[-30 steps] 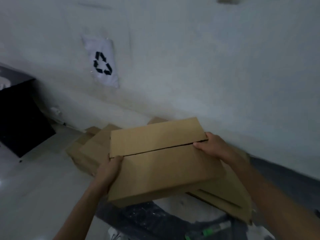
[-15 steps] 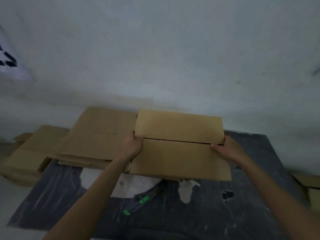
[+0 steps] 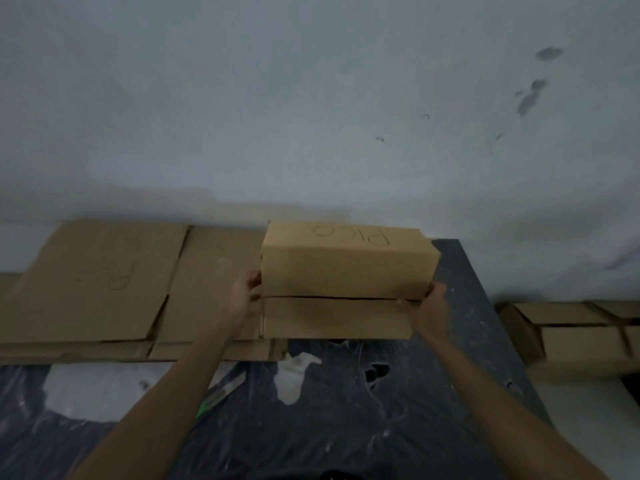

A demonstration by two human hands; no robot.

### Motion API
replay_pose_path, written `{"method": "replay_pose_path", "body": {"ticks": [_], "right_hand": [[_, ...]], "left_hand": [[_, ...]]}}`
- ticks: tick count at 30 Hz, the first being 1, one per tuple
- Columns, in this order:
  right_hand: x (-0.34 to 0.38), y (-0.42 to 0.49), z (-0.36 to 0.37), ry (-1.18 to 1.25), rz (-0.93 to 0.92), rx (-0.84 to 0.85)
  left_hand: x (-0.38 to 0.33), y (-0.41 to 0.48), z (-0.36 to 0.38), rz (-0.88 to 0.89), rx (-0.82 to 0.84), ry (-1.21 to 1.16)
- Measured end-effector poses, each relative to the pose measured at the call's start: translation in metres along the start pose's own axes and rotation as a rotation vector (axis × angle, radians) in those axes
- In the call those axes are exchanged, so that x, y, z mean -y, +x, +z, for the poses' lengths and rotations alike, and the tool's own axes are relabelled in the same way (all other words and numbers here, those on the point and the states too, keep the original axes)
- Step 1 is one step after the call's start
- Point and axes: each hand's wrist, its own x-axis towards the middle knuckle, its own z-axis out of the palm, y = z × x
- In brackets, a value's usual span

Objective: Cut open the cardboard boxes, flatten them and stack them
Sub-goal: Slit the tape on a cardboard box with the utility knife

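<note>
Gripping the cardboard box [image 3: 346,271] ends: left hand [image 3: 244,296], right hand [image 3: 427,311].

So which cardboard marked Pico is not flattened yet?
The box gripped by the left hand and right hand; the other Pico cardboard lies flattened to its left.

We hold a brown closed cardboard box [image 3: 346,271] by its 2 short ends, our left hand [image 3: 244,296] gripping 1 end and our right hand [image 3: 427,311] the other. Its 2 flaps face us and meet in a dark horizontal seam. "PICO" is handwritten upside down on its upper face. Just left of it a stack of flattened brown cardboard sheets [image 3: 104,282] lies against the wall, the top sheet marked the same way. Well apart at far right sit more unflattened brown cardboard boxes [image 3: 581,337].
</note>
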Motion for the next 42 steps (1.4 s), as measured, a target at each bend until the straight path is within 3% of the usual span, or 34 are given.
{"method": "replay_pose_path", "body": {"ticks": [3, 8, 10, 14, 17, 20, 22, 24, 27, 29, 32, 35, 38, 42], "right_hand": [[-0.027, -0.005, 0.001, 0.142, 0.028, 0.02], [-0.038, 0.006, -0.014, 0.331, -0.034, -0.036], [-0.05, 0.008, -0.026, 0.198, 0.016, -0.006], [-0.086, 0.002, -0.06, -0.102, 0.014, 0.228], [-0.104, -0.005, -0.085, -0.016, 0.226, 0.398], [-0.113, -0.021, -0.084, 0.368, 0.58, 0.486], [-0.109, -0.032, -0.074, 0.279, 0.607, 0.558], [-0.106, -0.042, -0.061, 0.024, 0.53, 0.496], [-0.093, -0.053, -0.044, -0.247, 0.381, 0.304], [-0.081, -0.061, -0.033, -0.428, 0.168, 0.167], [-0.062, -0.075, -0.008, -0.533, -0.16, 0.23], [-0.052, -0.087, 0.024, -0.571, -0.374, 0.399], [-0.051, -0.097, 0.047, -0.616, -0.388, 0.446], [-0.05, -0.102, 0.053, -0.627, -0.369, 0.387]], "left_hand": [[-0.015, -0.011, 0.014, 0.005, 0.04, -0.193], [-0.013, -0.002, 0.033, 0.045, 0.086, -0.268], [0.006, -0.002, 0.036, 0.03, 0.138, -0.218], [0.053, -0.018, 0.027, 0.091, 0.177, -0.079], [0.09, -0.028, 0.022, 0.041, 0.19, -0.067], [0.109, -0.043, 0.027, -0.255, 0.159, -0.22], [0.118, -0.056, 0.033, -0.374, 0.152, -0.256], [0.124, -0.063, 0.036, -0.343, 0.18, -0.161], [0.132, -0.065, 0.031, -0.17, 0.23, 0.204], [0.138, -0.065, 0.018, 0.008, 0.157, 0.423], [0.161, -0.063, -0.014, 0.169, -0.027, 0.63], [0.194, -0.058, -0.049, 0.006, -0.137, 0.942], [0.21, -0.062, -0.068, -0.087, -0.024, 1.187], [0.205, -0.068, -0.073, -0.064, 0.022, 1.097]]}}
